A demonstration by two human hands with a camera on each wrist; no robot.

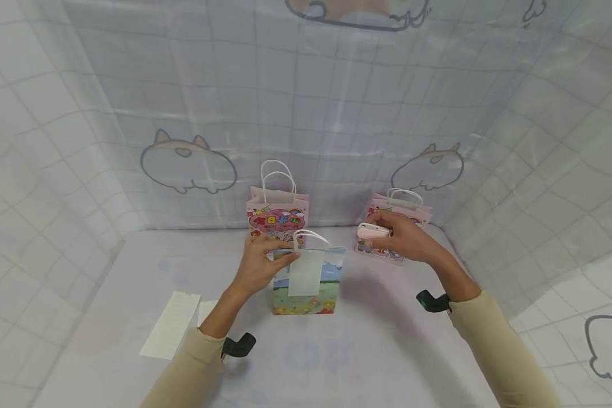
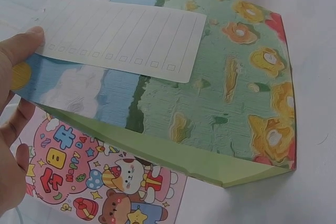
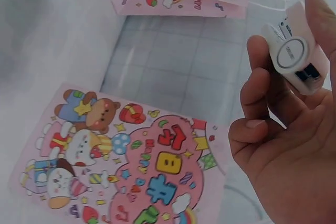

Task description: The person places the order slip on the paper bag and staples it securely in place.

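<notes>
Paper, so light and crushable, I'd judge, the flowered bag [image 1: 306,304] stands on the desk [image 1: 387,362]; left fingers [image 2: 23,45] pinch rim and slip [image 1: 306,275] at its ten o'clock, the best hold; right fingers [image 3: 255,87] grip a stapler [image 1: 372,232] at two.

Two pink bags [image 1: 277,218] [image 1: 396,206] stand before a grid-patterned backdrop [image 1: 306,107] with cartoon animals [image 1: 188,167].

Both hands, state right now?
Left hand: closed, pinching lined slip against flowered bag.
Right hand: closed, holding small pink-and-white stapler.
</notes>
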